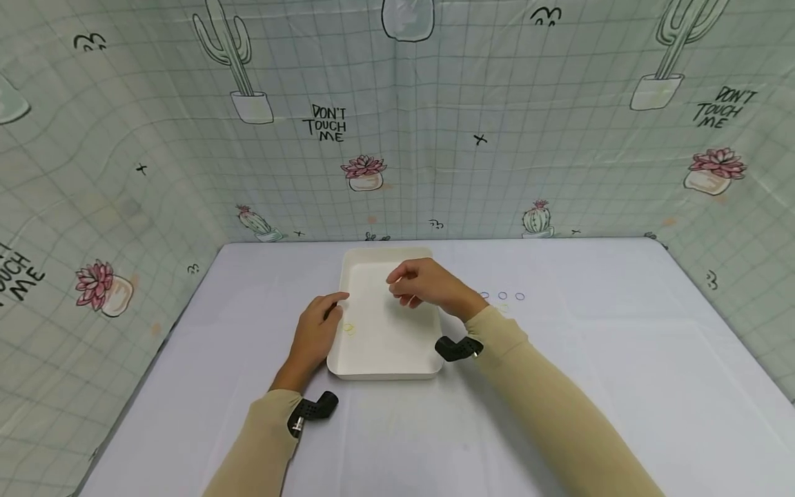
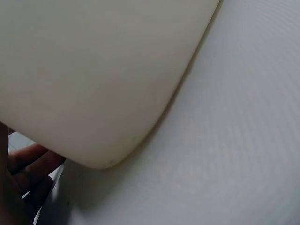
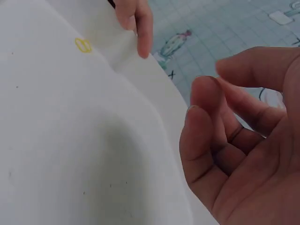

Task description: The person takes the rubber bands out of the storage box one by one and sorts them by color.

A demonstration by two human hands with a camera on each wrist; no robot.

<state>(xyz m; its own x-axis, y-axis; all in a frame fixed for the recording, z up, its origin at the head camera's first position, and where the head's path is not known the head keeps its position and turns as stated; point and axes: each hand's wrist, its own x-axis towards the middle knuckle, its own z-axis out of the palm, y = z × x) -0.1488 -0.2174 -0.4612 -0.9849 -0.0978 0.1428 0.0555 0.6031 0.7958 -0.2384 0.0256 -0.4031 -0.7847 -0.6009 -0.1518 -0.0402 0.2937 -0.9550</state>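
A shallow white tray (image 1: 386, 357) lies lengthwise on the table. My left hand (image 1: 315, 330) rests at its left side, fingertips touching the rim; in the left wrist view, part of that hand (image 2: 35, 168) shows beside the tray's corner. Over the tray's right half hovers my right hand (image 1: 425, 283), its fingers loosely bent. The right wrist view shows a gap between thumb and fingers of the right hand (image 3: 239, 140), with nothing visible held. Small yellow rings (image 3: 83, 45) lie together inside the tray, near its left wall and my left hand.
To the right of the tray, small blue-purple rings (image 1: 502, 295) lie in a row on the white tablecloth (image 1: 596, 345). A faint yellow ring (image 1: 502, 308) sits just in front of them, close to my right wrist. A patterned curtain (image 1: 435, 103) encloses the table at the back and sides.
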